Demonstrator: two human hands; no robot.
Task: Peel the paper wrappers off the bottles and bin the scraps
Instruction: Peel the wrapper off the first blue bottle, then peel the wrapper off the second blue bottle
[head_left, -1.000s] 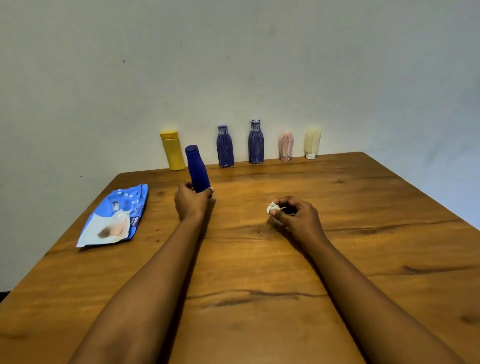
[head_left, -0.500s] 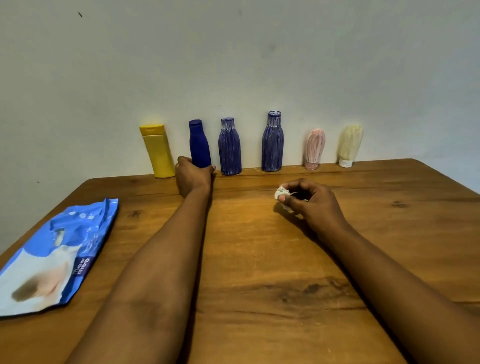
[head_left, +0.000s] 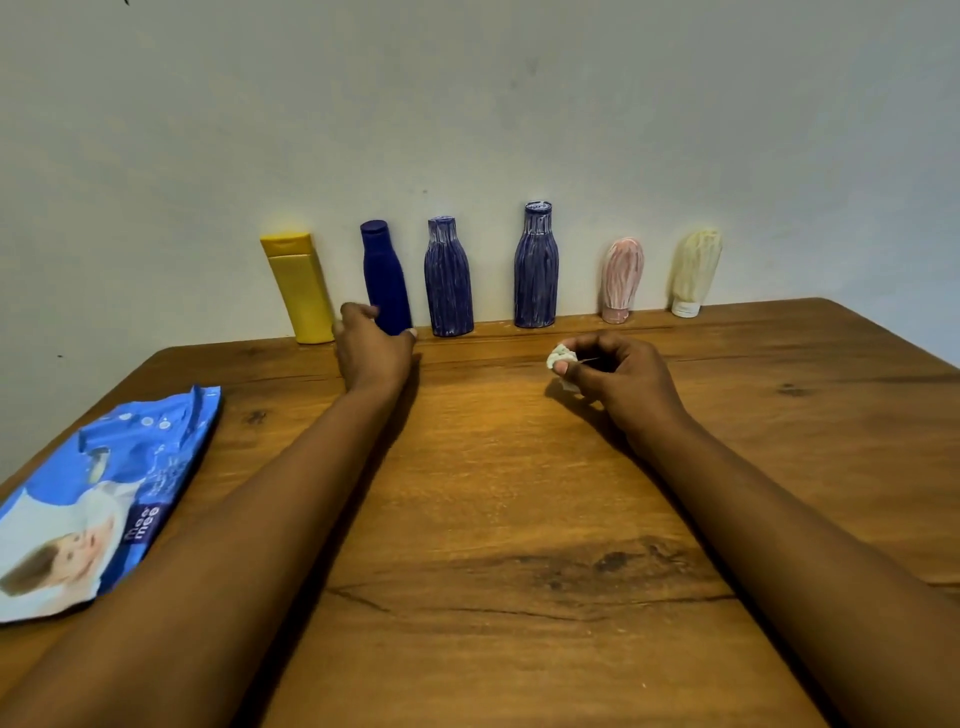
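blue pouch (head_left: 104, 499) left of the left arm | right hand (head_left: 618, 384) pinches paper wad (head_left: 562, 358), fingers curled: light, soft, likely needs only a pinch | left hand (head_left: 376, 353) wrapped round bare blue bottle (head_left: 384, 275) low down | just right of that hand, wrapped bottle (head_left: 449, 280): probably stiff, grip its body

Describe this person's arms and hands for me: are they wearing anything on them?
Both forearms are bare all the way to the picture's lower edge, with no sleeves in sight. The left hand and the right hand wear no gloves. No watch, bracelet or ring shows on either wrist or on the fingers in view.
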